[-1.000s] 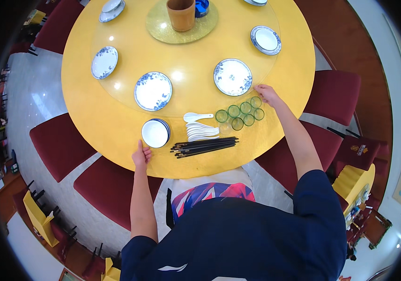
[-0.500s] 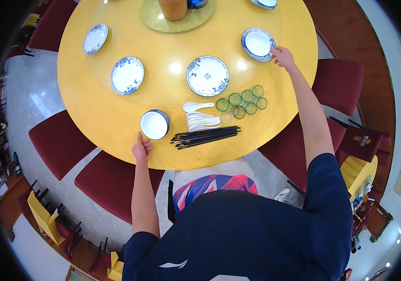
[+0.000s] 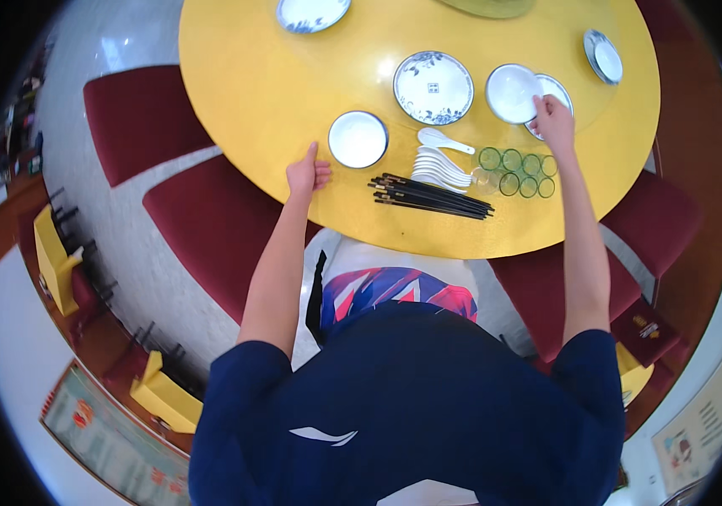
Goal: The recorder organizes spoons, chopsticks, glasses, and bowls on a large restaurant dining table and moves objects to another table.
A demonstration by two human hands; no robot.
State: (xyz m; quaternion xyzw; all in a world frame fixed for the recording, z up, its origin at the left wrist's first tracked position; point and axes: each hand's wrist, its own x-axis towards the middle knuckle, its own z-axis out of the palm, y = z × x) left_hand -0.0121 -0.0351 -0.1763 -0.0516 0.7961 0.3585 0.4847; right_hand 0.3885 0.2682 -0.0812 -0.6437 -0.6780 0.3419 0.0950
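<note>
My right hand (image 3: 556,120) pinches the rim of a white bowl (image 3: 511,93), which hangs beside and partly over a blue-patterned plate (image 3: 558,89) at the right of the table. Near the table's front left edge, my left hand (image 3: 307,173) is open with its fingers apart and holds nothing. It is closest to a stack of white bowls (image 3: 357,140), just short of touching it. Between the stack and the held bowl lies a large plate (image 3: 433,88) with blue flowers.
White spoons (image 3: 441,164), black chopsticks (image 3: 431,199) and several green-rimmed glasses (image 3: 510,160) stand on the yellow round table (image 3: 251,110) before me. Another bowl on a plate (image 3: 603,57) sits far right, and a patterned plate (image 3: 313,13) far left. Dark red chairs (image 3: 201,228) surround the table.
My right hand has lifted the bowl off its plate and brought it left. The whole view has shifted to the right. My left hand stays open by the bowl stack.
</note>
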